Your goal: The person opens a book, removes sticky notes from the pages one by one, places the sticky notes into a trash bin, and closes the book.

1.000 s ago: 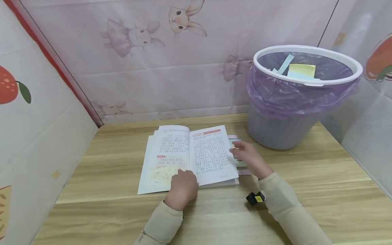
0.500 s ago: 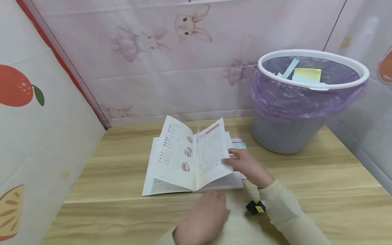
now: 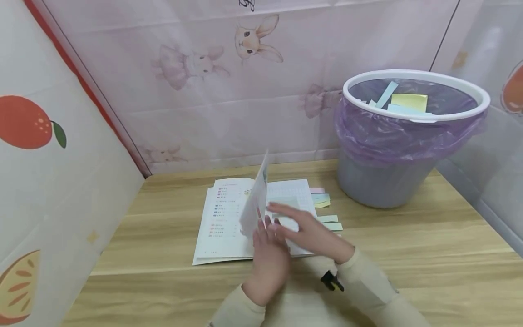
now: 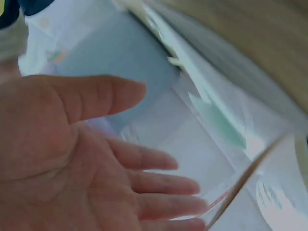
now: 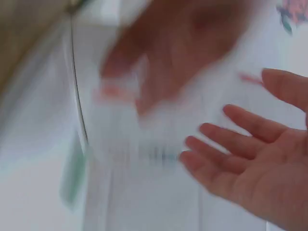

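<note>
An open book (image 3: 222,227) lies on the table, with a page (image 3: 255,197) standing almost upright near its middle. Low in front of this page is my left hand (image 3: 271,261), its fingers straight and pointing up at the page's lower part. My right hand (image 3: 308,231) is over the right-hand side of the book, fingers extended leftward and overlapping the left fingertips in the head view. The left wrist view shows my left palm (image 4: 86,168) with nothing in it. In the right wrist view my right hand (image 5: 255,154) has its fingers spread, holding nothing.
Coloured sticky tabs (image 3: 320,200) stick out from the book's right edge. A grey bin (image 3: 367,181) with a purple liner stands at the back right, with paper strips inside. A small black object (image 3: 332,281) is by the right sleeve. Printed cloth walls surround the wooden table (image 3: 163,290).
Pages have turned leftward, and a list page now lies on the left. The left hand left the book, then came back up to the standing page. The right hand moved left from the page edge.
</note>
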A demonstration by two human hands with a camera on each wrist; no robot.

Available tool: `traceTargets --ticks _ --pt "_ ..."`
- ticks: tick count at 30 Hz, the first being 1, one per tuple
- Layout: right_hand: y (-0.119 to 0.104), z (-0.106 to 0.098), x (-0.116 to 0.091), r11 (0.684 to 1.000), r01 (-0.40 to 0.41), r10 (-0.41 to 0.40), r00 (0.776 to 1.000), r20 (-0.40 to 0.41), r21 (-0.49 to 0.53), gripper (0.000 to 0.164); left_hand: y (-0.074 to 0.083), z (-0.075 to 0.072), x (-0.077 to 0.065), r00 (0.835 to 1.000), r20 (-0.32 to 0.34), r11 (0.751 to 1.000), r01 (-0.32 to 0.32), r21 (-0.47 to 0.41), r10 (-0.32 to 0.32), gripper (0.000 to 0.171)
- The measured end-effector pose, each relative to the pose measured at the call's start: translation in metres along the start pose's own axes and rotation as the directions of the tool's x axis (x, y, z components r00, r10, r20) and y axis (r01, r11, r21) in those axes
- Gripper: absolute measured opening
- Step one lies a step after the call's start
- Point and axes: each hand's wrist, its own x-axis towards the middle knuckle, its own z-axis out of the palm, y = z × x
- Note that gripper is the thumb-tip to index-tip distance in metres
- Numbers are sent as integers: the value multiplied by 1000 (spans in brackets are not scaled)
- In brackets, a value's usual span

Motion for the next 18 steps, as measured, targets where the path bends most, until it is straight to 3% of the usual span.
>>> traceTargets --ticks 4,7,9,15,18 --pt "16 -34 -8 986 -139 134 990 -51 -97 41 -14 -4 7 988 128 990 100 -97 -87 62" --pt "26 -53 -13 957 -257 252 966 -52 -136 40 -23 -6 11 971 214 983 133 -130 -104 61" --pt "32 -58 -14 944 -290 287 957 -40 -158 40 -29 -6 13 963 248 978 144 -148 -104 61" --pt "46 -38 -5 922 -285 302 953 25 -263 39 -38 0 16 954 281 967 165 -195 -106 59" --pt "49 -23 6 895 -243 284 957 58 -375 38 -39 4 18 950 293 966 169 -198 -106 60"
